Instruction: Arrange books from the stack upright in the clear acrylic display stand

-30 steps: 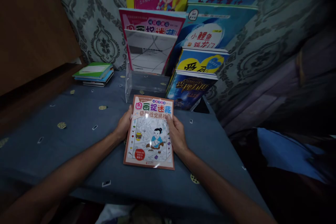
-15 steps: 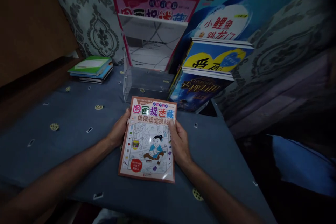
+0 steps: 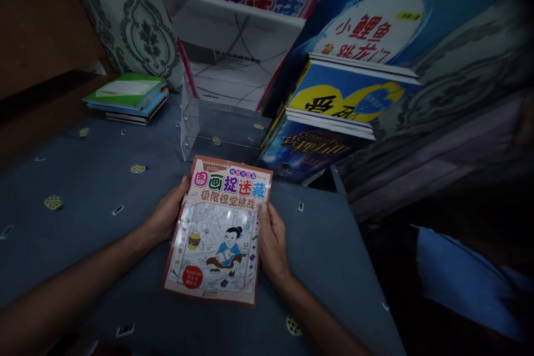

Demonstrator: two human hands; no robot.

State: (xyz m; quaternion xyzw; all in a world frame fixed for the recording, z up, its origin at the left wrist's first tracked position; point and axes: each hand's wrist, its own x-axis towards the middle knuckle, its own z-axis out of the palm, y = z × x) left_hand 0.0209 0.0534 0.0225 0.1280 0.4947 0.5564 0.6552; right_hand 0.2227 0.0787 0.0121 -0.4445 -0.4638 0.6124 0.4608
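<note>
A low stack of books (image 3: 127,97) with a green cover on top is seen well away to the left of the fingers, lying on the blue patterned tablecloth (image 3: 83,189). The left hand (image 3: 164,217) is closed on the left edge of an activity book (image 3: 219,231), its thumb laid over the cover and its fingers hidden underneath. The activity book is held face up just above the cloth, between the two hands. A clear acrylic stand (image 3: 221,128) is placed just beyond the fingertips, with a white-and-pink book (image 3: 237,55) propped in it. The right hand (image 3: 272,242) is clamped on the book's right edge, thumb on top. Beyond the right fingers, a yellow-and-blue book (image 3: 346,97) is leaned over a dark blue book (image 3: 308,147)
</note>
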